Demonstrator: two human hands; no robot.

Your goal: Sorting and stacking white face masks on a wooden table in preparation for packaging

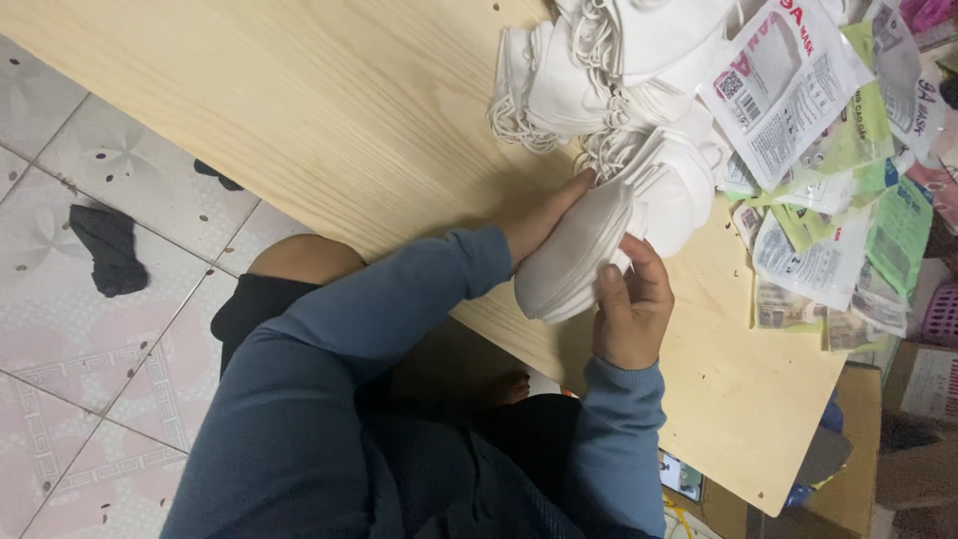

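Far left, on the tiled floor (120, 170): a dark cloth scrap (108, 250) lies loose, well apart from the work. A second, smaller dark scrap sits near the table edge.

Centre: pale wooden table (299, 110), large bare area on its left part. The person sits at the near edge, blue sleeves reaching up onto the board.

Left hand (544, 215): laid flat along the far side of a stack of white masks (574, 265), fingers stretched out and pressed against it, thumb not visible. It appears to act as a backstop so the folded pieces stay aligned.

Right hand (631, 304): curled round the near-right side of the same stack, thumb and fingertips closed on its edge. The stack is thus pinched between both hands, tilted on edge, resting on or just above the table near its near rim; contact with the board cannot be told.

Just beyond the stack: loose pile of white masks (619, 70) with tangled ear loops, touching the held stack's far end.

Right: heap of empty printed pouches (818, 200), white and green, spread to the table's right edge. Cardboard boxes (908, 399) stand on the floor beyond.
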